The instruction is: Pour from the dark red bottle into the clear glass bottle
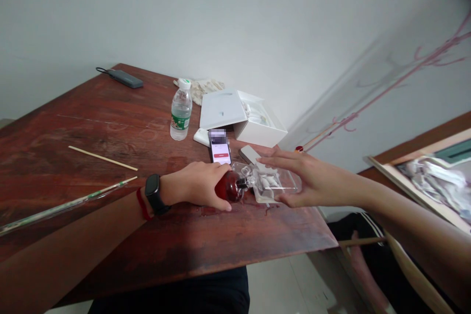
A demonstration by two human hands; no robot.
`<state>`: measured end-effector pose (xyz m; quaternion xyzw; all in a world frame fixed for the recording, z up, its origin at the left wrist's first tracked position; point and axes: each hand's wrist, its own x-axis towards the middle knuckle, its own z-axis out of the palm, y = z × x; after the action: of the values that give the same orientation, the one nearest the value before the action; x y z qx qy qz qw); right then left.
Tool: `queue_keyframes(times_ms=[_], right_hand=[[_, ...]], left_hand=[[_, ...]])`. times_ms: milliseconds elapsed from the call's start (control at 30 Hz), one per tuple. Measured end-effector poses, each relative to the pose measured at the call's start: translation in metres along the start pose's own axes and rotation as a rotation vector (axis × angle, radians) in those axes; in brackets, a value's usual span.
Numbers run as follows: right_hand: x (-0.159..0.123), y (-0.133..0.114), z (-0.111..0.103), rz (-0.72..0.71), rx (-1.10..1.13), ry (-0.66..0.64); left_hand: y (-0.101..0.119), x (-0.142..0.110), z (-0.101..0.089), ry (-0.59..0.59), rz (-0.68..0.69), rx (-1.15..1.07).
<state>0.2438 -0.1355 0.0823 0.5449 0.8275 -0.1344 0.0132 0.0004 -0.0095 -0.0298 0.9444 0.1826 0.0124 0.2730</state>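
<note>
Head view: the left hand [196, 182] is curled around a red round bottle [228, 187], thumb on the near side and fingers on the far side, near the middle of the wooden table [221, 240]. The bottle's dark ribbed neck [242, 183] points right, toward a clear bottle [274, 182]. The right hand [312, 176] holds this clear bottle from the right, thumb and fingers spread across its near and far sides; its neck end faces left. The two bottles meet or nearly meet; whether they touch cannot be told.

Just beyond the left hand lies a phone [221, 153], its upper screen pixelated; below, a red button on a pale pink page carries writing too small to read. A white slab [252, 154] lies to the right of the phone, and a white object [200, 136] partly shows to its left.

Farther back is a white box [259, 132], its lid [222, 109] leaning on its left side with a faint mark that cannot be made out. To the left stands a water bottle [180, 113] with a green label [180, 121] bearing pale, unreadable lettering. Behind it lies a pale patterned cloth [202, 89]. At the far left rests a grey device [126, 78] with a black cable. Nearer on the left lie a thin stick [103, 158] and a plastic-wrapped stick [69, 206] with green markings, illegible here. A black-screened watch [155, 191] and a red cord [143, 204] circle the left wrist.
</note>
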Motion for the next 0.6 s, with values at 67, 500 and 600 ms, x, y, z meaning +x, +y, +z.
queue_keyframes(times_ms=[67, 500, 600], right_hand=[[0.0003, -0.0008, -0.0005, 0.001, -0.006, -0.012], [0.0028, -0.0009, -0.0027, -0.037, -0.009, -0.002], [0.0032, -0.0011, -0.0036, -0.017, -0.027, -0.015]], left_hand=[[0.0003, -0.0003, -0.0002, -0.009, -0.006, 0.002], [-0.0001, 0.0001, 0.0007, -0.007, -0.012, 0.015], [0.0004, -0.0002, 0.0002, -0.008, -0.018, 0.017]])
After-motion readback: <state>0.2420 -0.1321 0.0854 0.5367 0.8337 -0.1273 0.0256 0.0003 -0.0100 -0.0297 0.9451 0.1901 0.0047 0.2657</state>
